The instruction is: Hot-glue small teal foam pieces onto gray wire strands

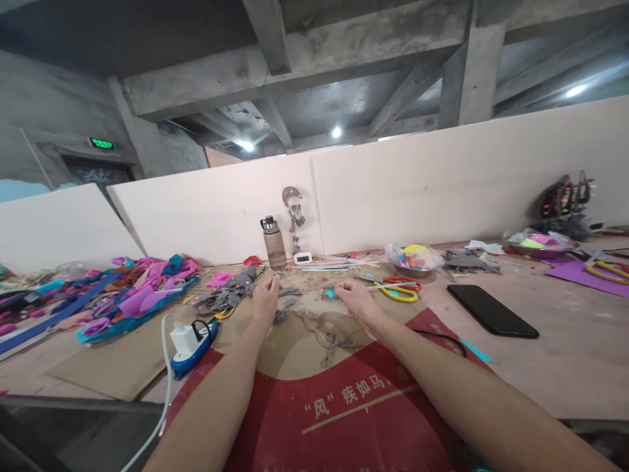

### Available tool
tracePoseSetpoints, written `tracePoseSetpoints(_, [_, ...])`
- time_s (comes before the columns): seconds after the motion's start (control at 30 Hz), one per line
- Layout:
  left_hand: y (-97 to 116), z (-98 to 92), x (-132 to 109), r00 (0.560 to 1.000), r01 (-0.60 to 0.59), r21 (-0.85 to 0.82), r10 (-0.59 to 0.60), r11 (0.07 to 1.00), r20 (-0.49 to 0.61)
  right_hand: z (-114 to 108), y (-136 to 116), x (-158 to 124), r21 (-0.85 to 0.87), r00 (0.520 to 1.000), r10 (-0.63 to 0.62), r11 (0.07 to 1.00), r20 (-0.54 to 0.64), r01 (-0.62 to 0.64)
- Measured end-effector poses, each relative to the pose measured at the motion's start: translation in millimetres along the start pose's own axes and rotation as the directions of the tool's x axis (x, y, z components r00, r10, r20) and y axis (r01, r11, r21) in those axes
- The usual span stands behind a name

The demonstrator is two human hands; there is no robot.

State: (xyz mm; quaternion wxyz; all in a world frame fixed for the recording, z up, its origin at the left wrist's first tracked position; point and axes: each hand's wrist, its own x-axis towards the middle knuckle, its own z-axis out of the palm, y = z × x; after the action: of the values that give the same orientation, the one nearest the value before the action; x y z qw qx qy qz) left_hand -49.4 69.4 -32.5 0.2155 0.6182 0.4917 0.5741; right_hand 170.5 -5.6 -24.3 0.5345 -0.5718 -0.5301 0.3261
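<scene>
Beyond our right hand [358, 300] lie scissors [403, 299], with a phone [493, 311] farther right; a bottle [275, 249] stands behind our left hand [266, 298]; grey cord [331, 342] lies loose on the cardboard [354, 419]; our left fingers curl in, our right bend at a teal piece [329, 293] between the hands; we cannot tell whether either pinch anything; the nearer bowl [417, 271] holds something yellow and clear plastic; the farther bowl [540, 250], something pink.

Anything the left fingers [275, 283] hold is indistinct.
</scene>
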Motion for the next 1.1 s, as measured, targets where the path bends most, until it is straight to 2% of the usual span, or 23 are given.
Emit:
tracePoseSetpoints(0.27, [1.7, -1.4, -0.8, 0.993, -0.121, 0.149, 0.121, 0.981, 0.006, -0.5, -8.5, -4.4, -0.014, 1.0, 0.009, 1.0, 0.013, -0.008])
tracePoseSetpoints(1.1, [2.7, 0.8, -1.0, 0.987, -0.162, 0.221, 0.155, 0.962, 0.051, 0.6, 2.8, 0.4, -0.042, 1.0, -0.022, 0.999, 0.016, 0.022])
